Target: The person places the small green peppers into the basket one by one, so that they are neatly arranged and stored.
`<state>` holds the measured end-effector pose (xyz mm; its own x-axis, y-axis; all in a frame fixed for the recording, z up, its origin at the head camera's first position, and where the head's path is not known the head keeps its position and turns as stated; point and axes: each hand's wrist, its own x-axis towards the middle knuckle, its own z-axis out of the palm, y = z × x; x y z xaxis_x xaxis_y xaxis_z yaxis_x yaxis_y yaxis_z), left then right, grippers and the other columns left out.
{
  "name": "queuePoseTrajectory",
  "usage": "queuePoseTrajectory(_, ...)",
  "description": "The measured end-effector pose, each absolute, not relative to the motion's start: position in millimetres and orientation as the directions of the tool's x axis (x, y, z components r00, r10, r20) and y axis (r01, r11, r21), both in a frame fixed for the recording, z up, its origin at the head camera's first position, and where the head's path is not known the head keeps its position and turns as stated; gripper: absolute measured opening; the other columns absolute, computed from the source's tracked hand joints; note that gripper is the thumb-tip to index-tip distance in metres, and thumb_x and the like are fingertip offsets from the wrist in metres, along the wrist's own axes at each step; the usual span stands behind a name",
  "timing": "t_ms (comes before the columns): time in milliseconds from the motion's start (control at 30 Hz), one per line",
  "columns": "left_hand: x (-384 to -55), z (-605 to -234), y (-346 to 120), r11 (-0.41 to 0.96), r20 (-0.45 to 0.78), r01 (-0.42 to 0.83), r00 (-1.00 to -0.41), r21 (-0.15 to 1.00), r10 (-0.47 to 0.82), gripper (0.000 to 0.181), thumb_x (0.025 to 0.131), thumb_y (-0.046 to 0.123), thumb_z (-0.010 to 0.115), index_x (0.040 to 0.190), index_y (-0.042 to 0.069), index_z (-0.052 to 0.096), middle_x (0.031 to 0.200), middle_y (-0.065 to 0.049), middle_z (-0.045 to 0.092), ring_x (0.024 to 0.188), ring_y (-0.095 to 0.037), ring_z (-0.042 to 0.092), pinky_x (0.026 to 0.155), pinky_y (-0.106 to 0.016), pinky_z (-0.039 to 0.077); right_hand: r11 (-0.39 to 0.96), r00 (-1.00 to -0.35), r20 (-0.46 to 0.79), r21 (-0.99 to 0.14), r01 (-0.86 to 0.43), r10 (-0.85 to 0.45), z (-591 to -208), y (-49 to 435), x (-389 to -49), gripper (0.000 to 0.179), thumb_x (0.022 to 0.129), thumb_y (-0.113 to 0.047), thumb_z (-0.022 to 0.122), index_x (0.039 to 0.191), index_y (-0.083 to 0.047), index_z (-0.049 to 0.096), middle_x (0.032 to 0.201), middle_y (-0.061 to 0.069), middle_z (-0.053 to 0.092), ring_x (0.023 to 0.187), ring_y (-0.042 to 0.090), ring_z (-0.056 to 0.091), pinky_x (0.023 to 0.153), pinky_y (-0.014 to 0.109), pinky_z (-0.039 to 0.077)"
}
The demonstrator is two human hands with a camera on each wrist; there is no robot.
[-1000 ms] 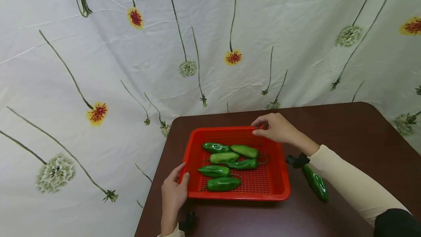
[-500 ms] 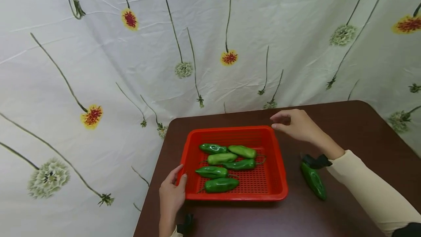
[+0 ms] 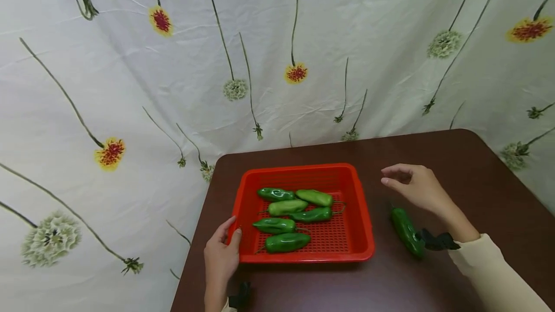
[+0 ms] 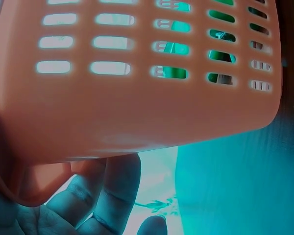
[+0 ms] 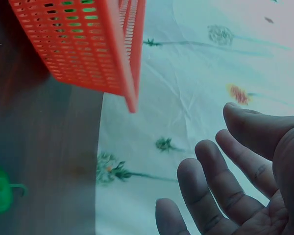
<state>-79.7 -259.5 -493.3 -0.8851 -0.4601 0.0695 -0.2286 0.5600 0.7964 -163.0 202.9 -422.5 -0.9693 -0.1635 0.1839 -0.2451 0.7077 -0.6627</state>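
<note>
In the head view, a red plastic basket (image 3: 342, 249) with slotted walls holds several green peppers (image 3: 287, 242) lying on its floor. My left hand (image 3: 222, 254) grips the basket's left rim, thumb over the edge; the left wrist view shows its fingers (image 4: 118, 191) tucked beneath the rim. To the right of the basket, my right hand (image 3: 418, 188) is held up over the table with nothing in it, fingers loosely bent. One more green pepper (image 3: 404, 227) lies on the table just below that hand, its lower end partly covered by the black wrist strap.
The brown table (image 3: 312, 288) has its far edge against a white flowered cloth (image 3: 260, 61) that hangs behind it. Its left edge runs close past the left hand.
My right hand has moved from the basket's far right corner rightward and nearer, to above the loose pepper. My left hand stays at the rim. The whole view has shifted slightly.
</note>
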Motion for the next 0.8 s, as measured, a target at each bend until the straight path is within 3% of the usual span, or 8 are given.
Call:
queuePoseTrajectory(600,-80.8,-495.5,-263.4,0.574,0.089,-0.21,-0.89,0.792,-0.448,0.036,0.089,0.029,0.063,0.124,0.035,0.059,0.103,-0.005,0.071,0.085,-0.021,0.068,0.066,-0.035,0.057,0.737,-0.989,0.145,-0.668,-0.101,-0.005,-465.7,230.9,-135.7,0.036,0.086,-0.045,0.063,0.112,-0.019,0.067,0.101,0.007,0.071,0.081,0.016,0.062,0.058,0.024,0.048)
queuePoseTrajectory(800,-81.2,-494.7,-261.4,0.571,0.079,-0.214,-0.893,0.793,-0.444,0.036,0.089,0.028,0.063,0.125,0.033,0.059,0.106,-0.008,0.07,0.087,-0.023,0.068,0.068,-0.039,0.057,0.739,-0.994,0.11,-0.671,-0.057,0.022,-484.5,234.5,-125.9,0.039,0.086,-0.045,0.064,0.113,-0.017,0.067,0.094,0.006,0.071,0.073,0.006,0.059,0.055,0.023,0.046)
